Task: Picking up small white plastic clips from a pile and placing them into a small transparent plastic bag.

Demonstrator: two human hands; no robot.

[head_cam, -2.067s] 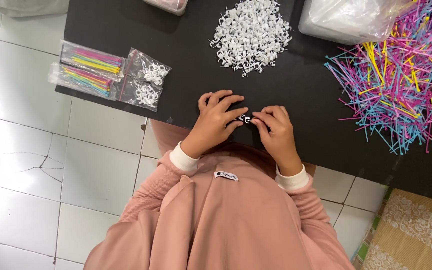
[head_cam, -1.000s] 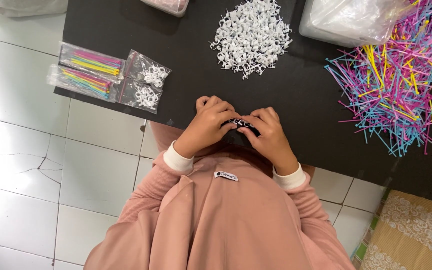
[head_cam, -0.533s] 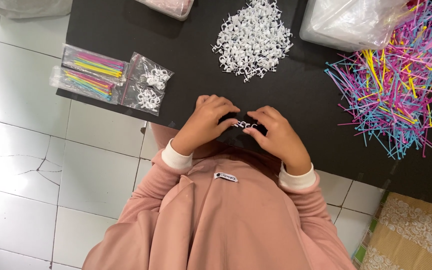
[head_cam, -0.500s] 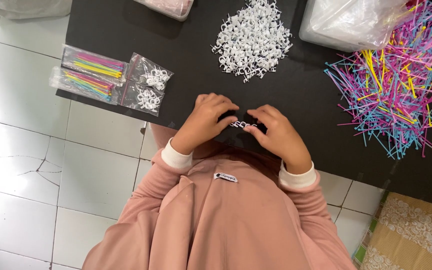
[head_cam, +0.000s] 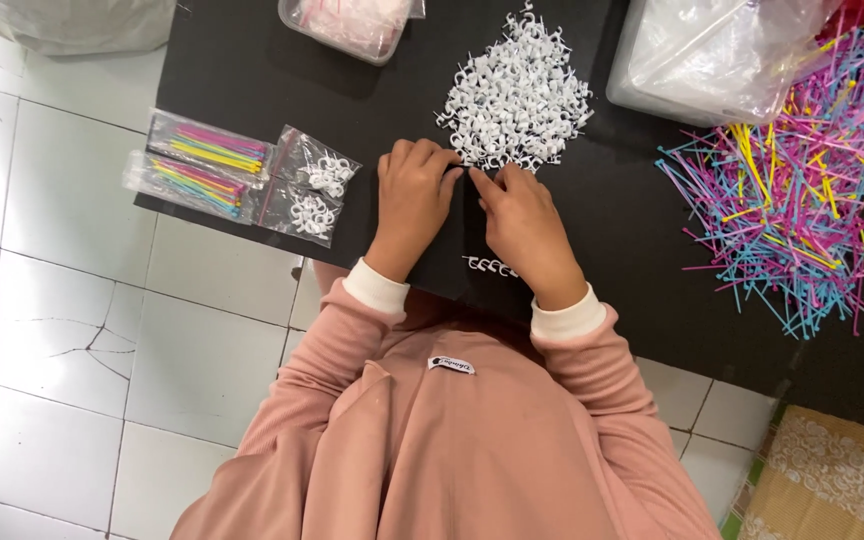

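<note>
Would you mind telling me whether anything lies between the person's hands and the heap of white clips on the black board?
Nothing visible does. The left hand and right hand have their fingertips at the near edge of the heap of white clips. The short row of clips lies nearer the body, beside the right wrist.

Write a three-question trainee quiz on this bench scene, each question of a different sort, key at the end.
1. True or false: both hands reach the near edge of the white clip pile.
2. Multiple choice: the short row of clips lies
A. inside a bag
B. on the black mat near the right wrist
C. on the tiled floor
3. Short answer: what lies heaped on the mat at the far right?

Key
1. True: left hand and right hand have fingertips at the pile's edge.
2. B
3. Loose coloured cable ties, in pink, blue, yellow and purple.
</note>
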